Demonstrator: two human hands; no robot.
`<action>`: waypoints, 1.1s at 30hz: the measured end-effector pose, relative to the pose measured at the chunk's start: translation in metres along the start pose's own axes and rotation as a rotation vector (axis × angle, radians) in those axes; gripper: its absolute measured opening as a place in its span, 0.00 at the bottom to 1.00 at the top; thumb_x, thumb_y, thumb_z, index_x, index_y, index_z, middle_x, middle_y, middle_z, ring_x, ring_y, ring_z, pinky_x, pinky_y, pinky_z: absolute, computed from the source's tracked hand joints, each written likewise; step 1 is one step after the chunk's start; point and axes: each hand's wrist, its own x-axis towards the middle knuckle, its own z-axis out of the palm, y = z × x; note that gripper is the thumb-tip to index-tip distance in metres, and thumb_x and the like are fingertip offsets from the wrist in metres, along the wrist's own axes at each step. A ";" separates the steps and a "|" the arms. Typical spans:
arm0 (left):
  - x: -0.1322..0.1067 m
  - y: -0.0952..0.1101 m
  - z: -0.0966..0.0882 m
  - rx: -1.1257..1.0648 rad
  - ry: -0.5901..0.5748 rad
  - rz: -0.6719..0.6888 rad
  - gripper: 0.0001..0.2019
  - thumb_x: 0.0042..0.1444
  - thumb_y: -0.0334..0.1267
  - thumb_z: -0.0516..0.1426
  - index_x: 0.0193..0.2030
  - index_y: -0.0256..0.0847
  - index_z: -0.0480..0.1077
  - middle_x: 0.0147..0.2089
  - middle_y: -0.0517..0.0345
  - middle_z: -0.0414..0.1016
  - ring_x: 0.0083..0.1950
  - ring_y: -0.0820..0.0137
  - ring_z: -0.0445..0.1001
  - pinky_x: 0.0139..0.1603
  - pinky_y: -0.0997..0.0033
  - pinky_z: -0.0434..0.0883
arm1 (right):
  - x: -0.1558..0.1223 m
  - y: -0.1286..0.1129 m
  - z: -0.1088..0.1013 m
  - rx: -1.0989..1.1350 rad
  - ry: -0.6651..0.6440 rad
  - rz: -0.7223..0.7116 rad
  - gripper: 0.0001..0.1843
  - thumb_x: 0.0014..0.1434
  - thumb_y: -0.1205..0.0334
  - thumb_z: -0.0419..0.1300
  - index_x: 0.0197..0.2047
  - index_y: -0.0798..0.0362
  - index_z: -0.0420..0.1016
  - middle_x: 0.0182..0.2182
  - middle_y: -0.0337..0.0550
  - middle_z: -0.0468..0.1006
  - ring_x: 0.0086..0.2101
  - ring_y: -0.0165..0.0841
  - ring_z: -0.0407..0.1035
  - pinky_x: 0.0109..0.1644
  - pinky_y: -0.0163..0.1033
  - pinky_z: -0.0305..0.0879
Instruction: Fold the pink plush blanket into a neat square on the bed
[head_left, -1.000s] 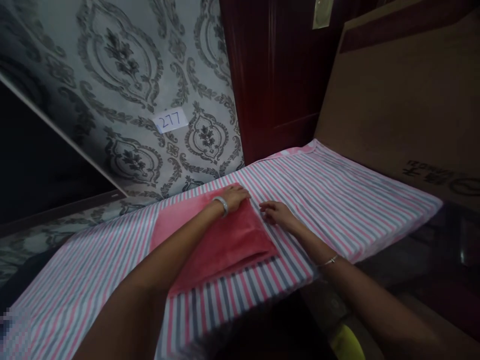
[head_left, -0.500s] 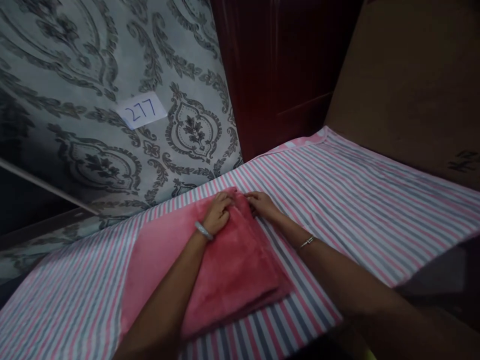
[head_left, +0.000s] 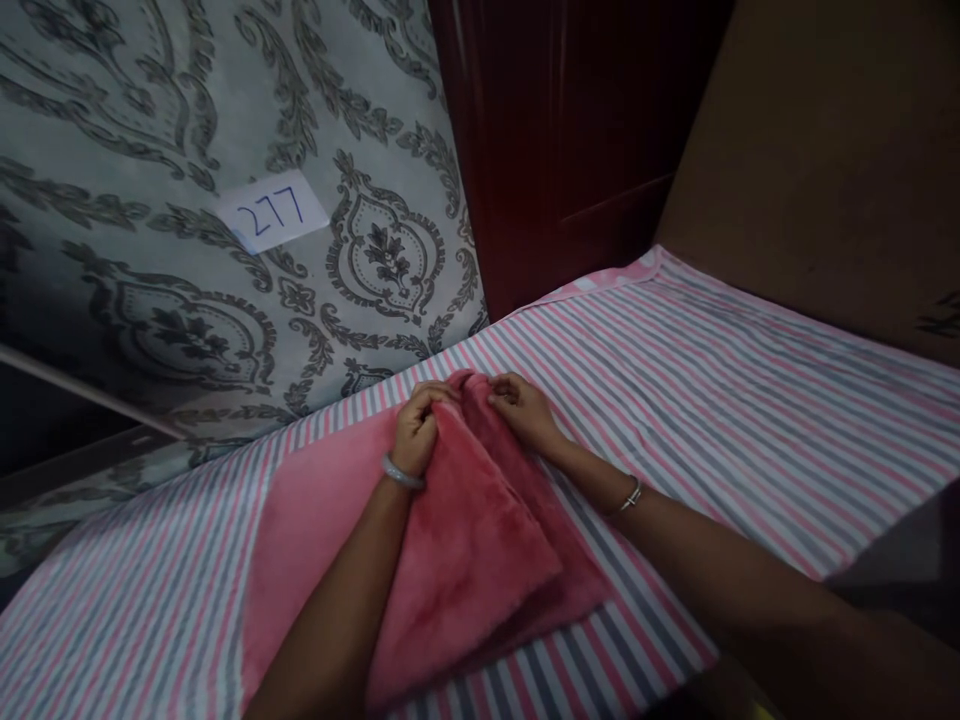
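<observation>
A plush pink cloth, perhaps a small blanket, lies folded in layers on a striped sheet. My left hand, with a silver bangle at the wrist, is closed on the far edge of the upper layer and lifts it a little. At the far right corner, my right hand pinches the edge of the layer beneath. Between the two hands the layers part, and a dark gap shows down the right side. Left of my left arm, a flatter part of the cloth spreads over the sheet.
Behind the sheet rises a patterned wall bearing a paper marked 277. A dark red door panel stands beside it. Brown cardboard borders the right side. The striped sheet ends at a near right edge.
My left hand has moved slightly left and raised the upper layer. The layers have come apart, and the lower right corner of the cloth has shifted right.
</observation>
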 end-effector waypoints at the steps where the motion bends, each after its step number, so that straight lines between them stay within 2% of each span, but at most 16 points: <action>1: 0.000 0.000 0.000 0.003 0.008 -0.007 0.06 0.50 0.31 0.52 0.32 0.43 0.69 0.39 0.54 0.77 0.46 0.62 0.75 0.52 0.58 0.71 | -0.002 -0.004 0.000 -0.032 -0.014 -0.023 0.16 0.57 0.61 0.60 0.50 0.52 0.73 0.42 0.42 0.79 0.40 0.34 0.73 0.46 0.38 0.68; 3: 0.000 -0.001 0.001 0.009 0.013 -0.009 0.07 0.50 0.31 0.52 0.32 0.43 0.69 0.39 0.54 0.77 0.46 0.62 0.75 0.52 0.58 0.71 | -0.006 -0.012 0.000 -0.130 -0.052 -0.066 0.21 0.59 0.60 0.61 0.56 0.51 0.71 0.46 0.44 0.79 0.42 0.35 0.73 0.45 0.38 0.68; 6: -0.001 -0.002 0.001 -0.002 0.020 0.005 0.08 0.49 0.29 0.51 0.32 0.43 0.70 0.39 0.55 0.77 0.46 0.63 0.74 0.53 0.59 0.71 | -0.008 -0.018 0.000 -0.348 -0.077 -0.095 0.24 0.60 0.59 0.65 0.59 0.52 0.71 0.50 0.48 0.78 0.45 0.38 0.73 0.47 0.40 0.67; 12: -0.003 -0.002 0.000 -0.054 0.067 0.017 0.09 0.50 0.28 0.52 0.33 0.43 0.72 0.40 0.56 0.77 0.46 0.65 0.74 0.53 0.61 0.70 | -0.008 -0.023 0.002 -0.732 -0.084 -0.149 0.16 0.67 0.58 0.60 0.56 0.53 0.75 0.47 0.49 0.75 0.45 0.38 0.70 0.47 0.38 0.63; 16: -0.002 -0.001 -0.001 -0.082 0.097 0.022 0.09 0.50 0.28 0.52 0.33 0.43 0.72 0.40 0.56 0.77 0.46 0.64 0.75 0.52 0.61 0.70 | -0.012 -0.038 0.006 -0.885 -0.075 -0.225 0.15 0.72 0.59 0.52 0.55 0.55 0.73 0.48 0.52 0.73 0.47 0.40 0.66 0.47 0.39 0.62; 19: -0.002 0.000 -0.003 -0.081 0.119 0.007 0.08 0.50 0.29 0.52 0.32 0.43 0.71 0.40 0.55 0.78 0.46 0.64 0.75 0.52 0.60 0.71 | -0.012 -0.050 0.010 -0.982 -0.103 -0.252 0.14 0.72 0.61 0.50 0.53 0.56 0.73 0.49 0.55 0.73 0.50 0.43 0.64 0.49 0.41 0.62; 21: -0.002 0.000 -0.004 -0.073 0.126 -0.013 0.07 0.51 0.30 0.53 0.32 0.43 0.71 0.40 0.55 0.78 0.46 0.63 0.75 0.53 0.59 0.71 | -0.009 -0.052 0.014 -1.025 -0.151 -0.247 0.13 0.72 0.63 0.50 0.52 0.55 0.73 0.50 0.56 0.73 0.50 0.44 0.65 0.49 0.42 0.62; 26: -0.003 0.000 -0.003 -0.055 0.131 -0.044 0.06 0.51 0.32 0.53 0.32 0.43 0.71 0.41 0.54 0.79 0.48 0.62 0.76 0.54 0.57 0.72 | 0.000 -0.042 0.021 -0.988 -0.287 -0.162 0.17 0.74 0.63 0.47 0.60 0.51 0.69 0.50 0.53 0.75 0.45 0.42 0.71 0.45 0.42 0.61; 29: -0.002 0.000 -0.004 -0.073 0.146 -0.049 0.05 0.51 0.33 0.54 0.31 0.43 0.71 0.41 0.53 0.79 0.47 0.62 0.76 0.54 0.57 0.72 | 0.002 -0.041 0.023 -0.977 -0.260 -0.143 0.16 0.74 0.62 0.47 0.57 0.51 0.72 0.50 0.53 0.76 0.46 0.42 0.71 0.45 0.41 0.62; 33: -0.001 0.003 -0.007 -0.116 0.201 -0.053 0.04 0.54 0.34 0.55 0.30 0.43 0.70 0.40 0.54 0.78 0.46 0.63 0.76 0.53 0.58 0.72 | 0.002 -0.051 0.030 -0.883 -0.191 -0.217 0.15 0.72 0.63 0.49 0.52 0.51 0.75 0.49 0.51 0.77 0.48 0.41 0.70 0.48 0.40 0.63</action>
